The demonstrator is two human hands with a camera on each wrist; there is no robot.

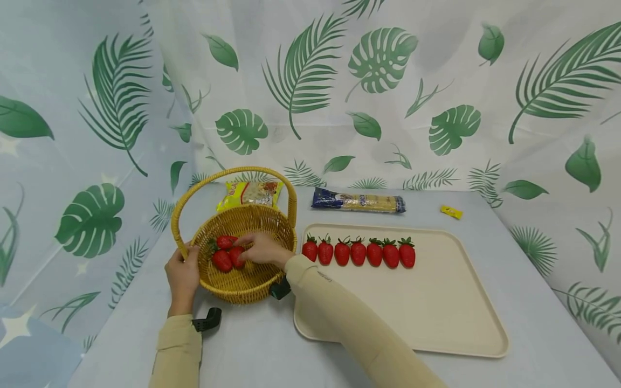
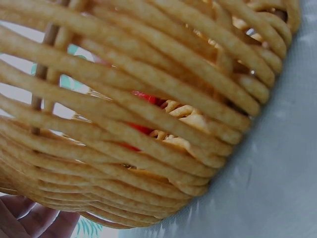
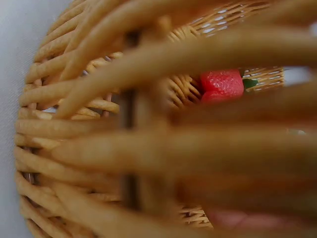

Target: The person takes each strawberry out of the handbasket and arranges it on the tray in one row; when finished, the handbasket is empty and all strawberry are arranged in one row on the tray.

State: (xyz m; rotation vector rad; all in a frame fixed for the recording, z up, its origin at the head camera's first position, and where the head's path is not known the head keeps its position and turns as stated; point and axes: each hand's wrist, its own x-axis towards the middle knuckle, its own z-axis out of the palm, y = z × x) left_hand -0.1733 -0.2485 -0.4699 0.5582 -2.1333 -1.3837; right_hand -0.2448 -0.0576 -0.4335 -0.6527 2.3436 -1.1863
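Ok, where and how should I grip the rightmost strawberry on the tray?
Pinch that strawberry across its red middle, probably best from above and the right: that side is open, while its neighbour sits close on the left. Its leaves point toward the tray's far edge, leaving the body exposed.

Green leaf prints [image 1: 383, 62] dot the pale backdrop [image 1: 436, 64]

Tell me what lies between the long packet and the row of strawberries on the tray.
A strip of pale tabletop, then the tray's far rim; the head view shows it.
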